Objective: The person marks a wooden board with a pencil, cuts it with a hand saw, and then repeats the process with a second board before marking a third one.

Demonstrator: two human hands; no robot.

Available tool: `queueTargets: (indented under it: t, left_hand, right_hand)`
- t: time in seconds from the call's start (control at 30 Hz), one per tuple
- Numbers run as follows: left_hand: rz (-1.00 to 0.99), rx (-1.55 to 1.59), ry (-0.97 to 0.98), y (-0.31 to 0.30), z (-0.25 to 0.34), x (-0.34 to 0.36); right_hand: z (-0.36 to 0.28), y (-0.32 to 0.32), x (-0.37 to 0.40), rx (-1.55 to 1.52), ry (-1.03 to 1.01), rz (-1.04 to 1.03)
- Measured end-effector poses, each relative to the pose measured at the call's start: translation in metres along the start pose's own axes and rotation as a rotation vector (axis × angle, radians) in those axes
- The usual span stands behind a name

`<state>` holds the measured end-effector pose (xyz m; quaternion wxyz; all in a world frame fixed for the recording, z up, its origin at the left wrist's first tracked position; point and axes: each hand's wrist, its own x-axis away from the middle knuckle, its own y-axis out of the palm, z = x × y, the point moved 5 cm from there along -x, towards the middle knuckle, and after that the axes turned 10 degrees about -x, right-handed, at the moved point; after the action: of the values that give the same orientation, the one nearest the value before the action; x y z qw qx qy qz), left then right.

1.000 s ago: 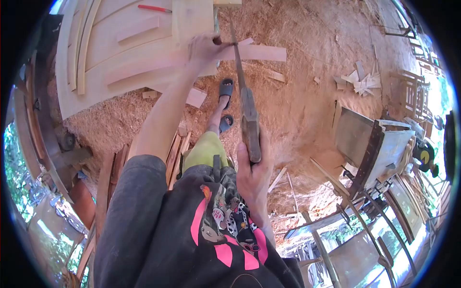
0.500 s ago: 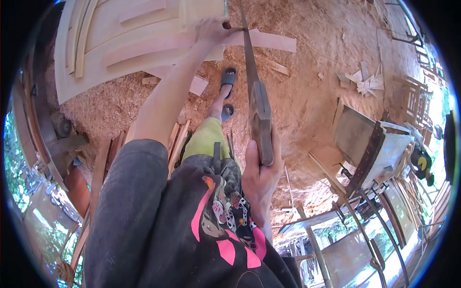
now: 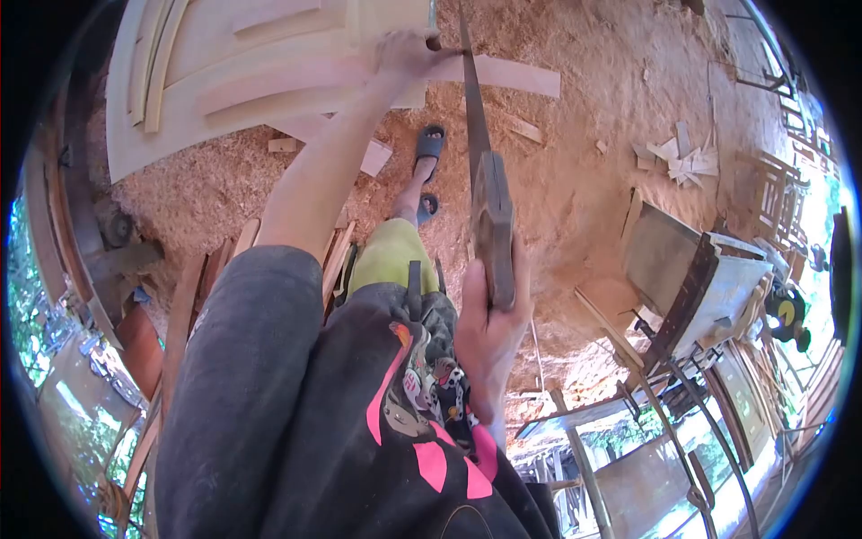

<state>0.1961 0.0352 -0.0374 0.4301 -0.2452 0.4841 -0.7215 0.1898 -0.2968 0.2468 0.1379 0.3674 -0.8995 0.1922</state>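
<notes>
My right hand [image 3: 492,310] is wrapped round the wooden handle of a handsaw [image 3: 494,202]. The saw's long narrow blade points away from me, its upper part crossing a pale wooden board [image 3: 507,74]. My left hand [image 3: 406,56] rests on that board beside the blade, its fingers bent at the board and partly hidden. The board lies on a light wooden panel [image 3: 180,148] and sticks out past the panel's right edge. Curved strips [image 3: 164,72] lie on the panel's left part.
Sawdust covers the ground [image 3: 575,180]. Wood offcuts [image 3: 687,162] lie in a heap at the right. A wooden bench [image 3: 691,305] stands at the right. Long planks [image 3: 184,314] lean at the left. My sandalled feet [image 3: 429,148] are below the panel.
The view has shifted slightly, so the panel and saw appear a little to the right. Both hands keep their holds, and the blade still crosses the board.
</notes>
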Motion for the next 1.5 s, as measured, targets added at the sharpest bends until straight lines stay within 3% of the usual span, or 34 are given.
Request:
queueTargets:
  t: [0.1,0.2,0.27,0.3,0.37,0.43,0.5,0.57,0.6,0.67,0.7,0.87,0.97,1.07,1.1,1.17,1.3,1.37,1.5]
  left_hand:
    - [-0.054,-0.019,0.034,-0.003,0.000,0.000]
    - [-0.067,0.046,0.012,-0.007,0.000,-0.001]
    - [-0.003,0.017,0.046,-0.009,0.000,0.002]
    - [0.070,-0.008,0.083,-0.011,0.004,0.003]
    - [0.011,0.013,0.051,-0.009,0.006,0.002]
    - [-0.047,0.023,0.014,-0.011,0.004,0.000]
    - [0.032,-0.004,0.023,-0.013,0.006,0.003]
    - [-0.008,-0.014,0.031,-0.011,0.006,0.005]
    - [-0.033,-0.031,0.043,-0.011,0.006,0.000]
    - [-0.009,0.005,0.041,-0.013,0.008,0.001]
    - [0.008,0.041,0.037,-0.014,0.007,0.002]
    - [-0.002,0.010,0.044,-0.009,0.004,0.004]
    - [0.017,0.021,0.059,-0.011,0.006,0.001]
    - [-0.004,0.033,0.036,-0.009,0.004,0.001]
    - [-0.012,0.027,0.022,-0.007,0.003,0.003]
    - [-0.021,0.037,0.038,-0.009,0.005,0.004]
    - [0.012,-0.009,0.061,-0.017,0.009,0.002]
    - [0.012,-0.034,0.057,-0.015,0.008,0.000]
    - [0.021,0.011,0.072,-0.011,0.006,0.004]
  right_hand:
    - [-0.002,-0.001,0.001,0.046,0.058,0.011]
    - [0.009,-0.003,-0.002,0.053,-0.032,0.009]
    - [0.016,-0.001,-0.009,0.148,-0.197,0.018]
    - [0.015,-0.003,-0.008,0.155,-0.193,0.023]
    - [0.013,0.001,-0.011,0.100,-0.071,-0.025]
    - [0.010,0.001,-0.008,0.070,-0.105,-0.020]
    - [0.004,0.003,-0.009,0.047,-0.131,-0.014]
    - [0.007,0.009,-0.017,0.075,0.042,-0.027]
    - [0.009,0.006,-0.014,0.077,0.033,-0.026]
    - [0.004,0.003,-0.008,0.111,-0.201,0.004]
    - [0.003,0.004,-0.010,0.110,-0.203,0.001]
    - [0.000,0.015,-0.028,0.098,0.067,-0.034]
    - [-0.009,0.004,-0.006,0.120,-0.115,0.030]
    - [-0.010,0.001,0.001,0.058,-0.175,-0.009]
    - [-0.010,0.006,-0.009,0.059,-0.169,-0.007]
    - [0.000,0.022,-0.045,0.145,0.077,-0.072]
    - [-0.008,0.020,-0.045,0.105,0.089,-0.074]
    - [-0.017,0.000,-0.009,0.158,-0.129,-0.016]
    - [-0.016,0.002,-0.007,0.119,-0.163,0.043]
